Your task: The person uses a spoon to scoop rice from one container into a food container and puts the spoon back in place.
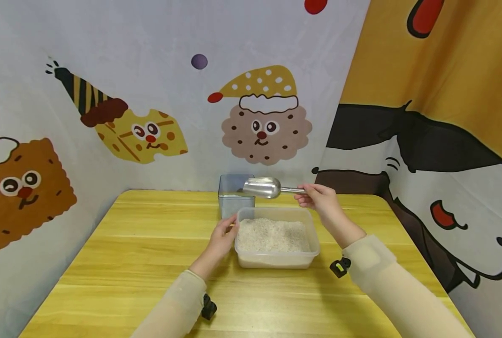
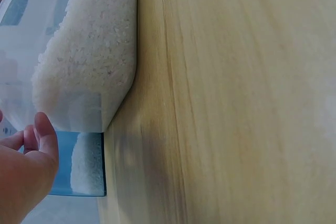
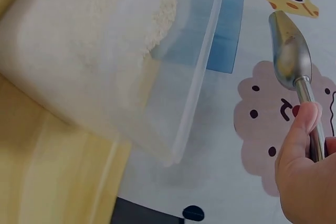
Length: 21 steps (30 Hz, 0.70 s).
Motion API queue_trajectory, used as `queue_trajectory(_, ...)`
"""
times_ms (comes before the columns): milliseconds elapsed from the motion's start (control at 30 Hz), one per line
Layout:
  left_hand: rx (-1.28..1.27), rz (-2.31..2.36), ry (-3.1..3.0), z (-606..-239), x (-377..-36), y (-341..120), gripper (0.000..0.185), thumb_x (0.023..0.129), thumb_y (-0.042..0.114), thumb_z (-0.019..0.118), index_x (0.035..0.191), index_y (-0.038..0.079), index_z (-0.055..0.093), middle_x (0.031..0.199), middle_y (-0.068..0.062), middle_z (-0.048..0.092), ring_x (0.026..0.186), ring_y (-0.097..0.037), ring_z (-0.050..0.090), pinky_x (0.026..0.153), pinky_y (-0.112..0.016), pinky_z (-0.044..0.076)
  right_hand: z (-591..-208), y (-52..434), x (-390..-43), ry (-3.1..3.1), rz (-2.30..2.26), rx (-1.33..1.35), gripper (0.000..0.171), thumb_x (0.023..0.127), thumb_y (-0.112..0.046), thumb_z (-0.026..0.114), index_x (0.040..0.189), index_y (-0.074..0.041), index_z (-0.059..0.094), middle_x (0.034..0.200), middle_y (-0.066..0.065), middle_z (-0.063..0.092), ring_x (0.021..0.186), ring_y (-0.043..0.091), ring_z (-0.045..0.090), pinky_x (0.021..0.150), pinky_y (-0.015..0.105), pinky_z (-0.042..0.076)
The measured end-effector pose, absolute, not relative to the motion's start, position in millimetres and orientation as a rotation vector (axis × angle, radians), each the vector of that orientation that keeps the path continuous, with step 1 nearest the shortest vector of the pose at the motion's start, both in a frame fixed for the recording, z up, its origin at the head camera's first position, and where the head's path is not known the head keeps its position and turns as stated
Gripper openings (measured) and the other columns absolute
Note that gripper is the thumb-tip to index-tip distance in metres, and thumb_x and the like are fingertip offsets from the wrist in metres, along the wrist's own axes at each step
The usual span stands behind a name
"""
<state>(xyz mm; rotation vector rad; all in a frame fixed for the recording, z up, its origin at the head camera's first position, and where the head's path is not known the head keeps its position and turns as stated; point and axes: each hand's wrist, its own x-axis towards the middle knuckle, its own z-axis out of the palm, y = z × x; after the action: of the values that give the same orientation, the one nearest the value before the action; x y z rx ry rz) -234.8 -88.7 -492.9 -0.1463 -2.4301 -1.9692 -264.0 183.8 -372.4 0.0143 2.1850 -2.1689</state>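
Note:
My right hand [image 1: 322, 201] pinches the handle of a metal scoop [image 1: 265, 187], thumb along the handle in the right wrist view. The scoop is raised, its mouth pointing left above the rim of a blue clear container [image 1: 236, 206]. Whether grains lie in the scoop cannot be told. Rice fills much of a clear plastic tub [image 1: 276, 261], heaped unevenly. My left hand [image 1: 222, 241] touches the tub's far left corner, with the fingers slightly bent. Rice [image 2: 86, 163] also shows through the blue container's wall in the left wrist view.
Both containers stand close together on a wooden table [image 1: 149, 263], the blue one behind the tub's left end. A cloth backdrop [image 1: 158, 61] with cartoon prints hangs just beyond the table's back edge. Small black cameras [image 1: 209, 307] are worn on both sleeves.

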Motion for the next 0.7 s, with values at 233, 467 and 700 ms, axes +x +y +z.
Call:
queue_trajectory(233, -0.149, -1.962, -2.433, -493.9, -232.4, -90.6, 0.042, 0.098, 0.014, 0.05, 0.139, 0.004, 0.047, 0.123, -0.017, 0.05, 0.11, -0.028, 0.054, 0.088, -0.032, 0.047, -384.1, 198.3, -242.4, 2.104, -2.167, 0.03, 0.04, 0.101, -0.023, 0.043, 0.122, 0.011, 0.049, 0.078, -0.004, 0.069, 0.07, 0.005, 0.062, 0.068, 0.018, 0.053)
queue_trajectory(467, -0.135, -1.955, -2.433, -494.2, -233.6, -88.9, 0.042, 0.098, 0.015, 0.051, 0.139, 0.003, 0.047, 0.123, -0.016, 0.051, 0.11, -0.028, 0.054, 0.087, -0.028, 0.047, -397.0, 212.8, -233.2, 2.013, -2.207, 0.079, 0.043, 0.101, -0.025, 0.045, 0.125, 0.01, 0.048, 0.081, -0.002, 0.07, 0.072, 0.005, 0.063, 0.07, 0.019, 0.053)
queue_trajectory(700, -0.144, -1.944, -2.437, -494.2, -234.0, -88.1, 0.042, 0.099, 0.014, 0.05, 0.138, 0.001, 0.046, 0.123, -0.016, 0.051, 0.11, -0.029, 0.054, 0.087, -0.029, 0.047, -409.2, 222.3, -224.4, 2.046, -2.167, 0.101, 0.046, 0.102, -0.025, 0.043, 0.129, 0.012, 0.045, 0.084, -0.004, 0.07, 0.075, 0.005, 0.062, 0.073, 0.019, 0.053)
